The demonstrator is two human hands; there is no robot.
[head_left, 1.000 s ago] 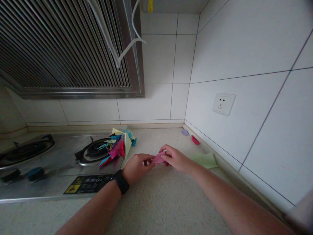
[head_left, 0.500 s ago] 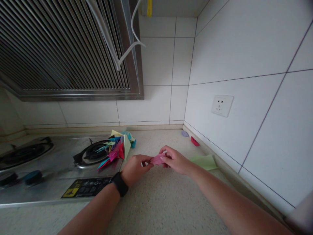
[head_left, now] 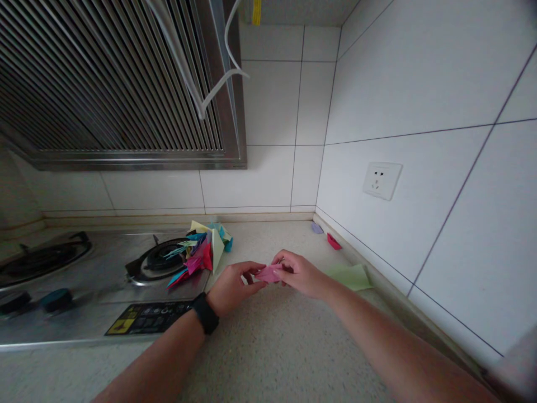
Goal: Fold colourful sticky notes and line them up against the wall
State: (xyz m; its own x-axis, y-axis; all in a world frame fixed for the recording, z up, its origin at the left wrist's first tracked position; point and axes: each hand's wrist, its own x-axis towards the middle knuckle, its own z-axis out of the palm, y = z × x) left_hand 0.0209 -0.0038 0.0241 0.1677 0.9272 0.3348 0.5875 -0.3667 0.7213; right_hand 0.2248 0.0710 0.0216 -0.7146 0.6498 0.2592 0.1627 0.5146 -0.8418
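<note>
Over the worktop [head_left: 272, 347], the left hand [head_left: 231, 284] and right hand [head_left: 301, 274] pinch opposite ends of a folded pink paper [head_left: 268, 273], a sensible grip since it looks light, thin and easily creased or torn.

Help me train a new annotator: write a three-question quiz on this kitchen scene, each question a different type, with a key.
1. Multiple choice: What do the left hand and the right hand hold between them?
A) a spoon
B) a pink folded paper
C) a white cup

2. True or false: The heap of coloured papers lies partly over the stove.

3. Fill in the colour: The small red piece lies between the small purple piece and the ___ sheet.

Key: 1. B; 2. True; 3. pale green
</note>
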